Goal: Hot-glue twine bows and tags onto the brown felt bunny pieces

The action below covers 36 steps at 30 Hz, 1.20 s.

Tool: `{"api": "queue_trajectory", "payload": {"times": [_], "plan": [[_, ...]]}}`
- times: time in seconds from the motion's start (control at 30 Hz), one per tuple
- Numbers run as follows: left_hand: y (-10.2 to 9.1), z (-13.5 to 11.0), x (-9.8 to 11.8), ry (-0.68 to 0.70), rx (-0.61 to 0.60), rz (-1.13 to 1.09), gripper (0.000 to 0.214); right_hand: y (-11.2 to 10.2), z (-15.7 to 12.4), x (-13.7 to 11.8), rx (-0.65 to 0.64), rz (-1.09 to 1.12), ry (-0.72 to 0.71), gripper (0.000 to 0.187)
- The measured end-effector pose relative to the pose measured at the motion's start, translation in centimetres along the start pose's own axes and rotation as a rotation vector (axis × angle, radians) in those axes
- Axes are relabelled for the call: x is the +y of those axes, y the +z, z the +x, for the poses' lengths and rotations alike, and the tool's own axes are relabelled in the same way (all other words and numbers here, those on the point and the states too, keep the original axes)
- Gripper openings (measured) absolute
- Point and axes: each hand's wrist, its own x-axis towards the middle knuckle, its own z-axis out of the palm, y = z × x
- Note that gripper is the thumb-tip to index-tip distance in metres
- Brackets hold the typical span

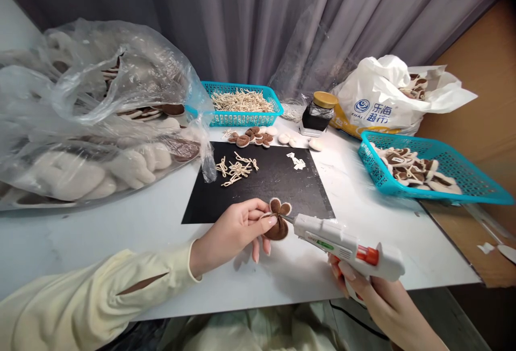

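Observation:
My left hand (242,227) pinches a small brown felt piece with cream edges (277,231), its rounded lobes pointing up and a larger round part hanging below. In my right hand (371,289) is a white hot glue gun (334,238) with an orange part near its back. Its metal nozzle meets the middle of the felt piece, close to my left thumb. Whether glue is coming out cannot be made out. Beyond my hands, a black mat (274,179) carries a small heap of knotted cream cords (237,169) and some white labels (297,162).
A big clear plastic bag (133,66) of felt pieces fills the left. Behind the mat stand a blue basket of cords (237,120), several felt pieces (255,137) and a dark jar (314,119). To the right are a blue basket (387,187) and a white bag (374,90).

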Motion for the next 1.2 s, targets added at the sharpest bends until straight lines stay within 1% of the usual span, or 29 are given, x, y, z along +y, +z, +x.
{"api": "queue_trajectory", "payload": {"times": [0.07, 0.2, 0.33, 0.4, 0.57, 0.7, 0.87, 0.97, 1.1, 1.2], "plan": [[-0.01, -0.01, -0.05, 0.001, 0.005, 0.003, 0.022, -0.04, 0.02, -0.09, 0.009, -0.014, -0.012, 0.025], [0.1, -0.08, -0.02, -0.003, 0.042, 0.011, 0.024, -0.11, 0.02, -0.26, -0.012, -0.032, -0.037, 0.027], [0.11, -0.11, -0.16, -0.008, 0.064, 0.034, 0.024, -0.01, -0.05, -0.17, -0.006, -0.037, -0.026, 0.027], [0.03, -0.1, -0.23, -0.003, 0.051, 0.031, 0.023, 0.01, -0.05, -0.04, -0.009, -0.047, -0.034, 0.027], [-0.18, -0.1, 0.0, 0.007, -0.029, 0.031, 0.022, -0.21, -0.07, 0.23, -0.033, -0.085, -0.074, 0.025], [-0.17, 0.01, 0.3, 0.025, -0.051, -0.038, 0.021, -0.37, -0.12, 0.17, -0.02, -0.134, -0.06, 0.027], [-0.22, 0.18, 0.44, 0.023, -0.091, -0.089, 0.025, -0.44, 0.18, 0.04, -0.03, -0.105, -0.096, 0.023], [-0.27, 0.18, 0.51, 0.01, -0.087, -0.079, 0.025, -0.45, 0.27, -0.04, -0.047, -0.06, -0.108, 0.019], [-0.28, 0.15, 0.56, -0.009, -0.064, -0.059, 0.025, -0.34, 0.08, 0.04, -0.052, -0.049, -0.05, 0.023], [-0.35, 0.15, 0.56, -0.009, -0.058, -0.042, 0.024, -0.21, 0.02, 0.29, -0.042, -0.037, -0.058, 0.022]]}}
